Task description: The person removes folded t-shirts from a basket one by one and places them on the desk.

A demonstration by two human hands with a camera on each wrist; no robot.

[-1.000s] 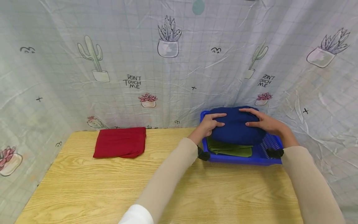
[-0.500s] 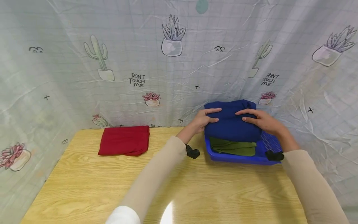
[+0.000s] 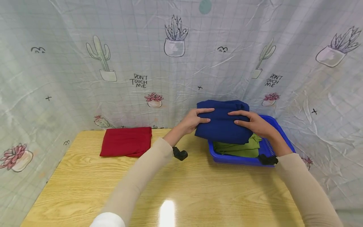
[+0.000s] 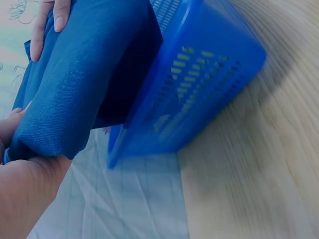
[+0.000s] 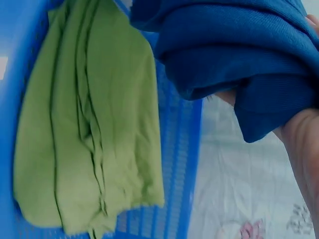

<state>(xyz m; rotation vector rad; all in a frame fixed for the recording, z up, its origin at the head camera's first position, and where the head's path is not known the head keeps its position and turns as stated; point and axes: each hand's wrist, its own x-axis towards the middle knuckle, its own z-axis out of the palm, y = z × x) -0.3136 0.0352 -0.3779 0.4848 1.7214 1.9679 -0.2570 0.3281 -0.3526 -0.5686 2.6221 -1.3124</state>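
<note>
Both hands hold a folded dark blue cloth [image 3: 222, 129] above the left part of a blue plastic basket [image 3: 241, 160]. My left hand [image 3: 190, 121] grips its left end, thumb and fingers around the fold. At the other end my right hand [image 3: 253, 124] grips it the same way. In the left wrist view the blue cloth [image 4: 75, 74] overhangs the basket's perforated side [image 4: 199, 84]. Inside the basket lies a folded green cloth [image 3: 241, 149], partly hidden by the blue one in the head view. The right wrist view shows this green cloth [image 5: 94, 129] with its layered folds.
A folded red cloth [image 3: 126, 142] lies at the back left of the wooden table [image 3: 136, 189]. A printed curtain [image 3: 181, 75] hangs right behind the table and along its sides. Both wrists carry small black devices, one being the left wrist's camera mount [image 3: 180, 154].
Both hands have raised the blue cloth from the basket and carried it leftward. More of the green cloth and the basket's right side now shows. The red cloth stays put.
</note>
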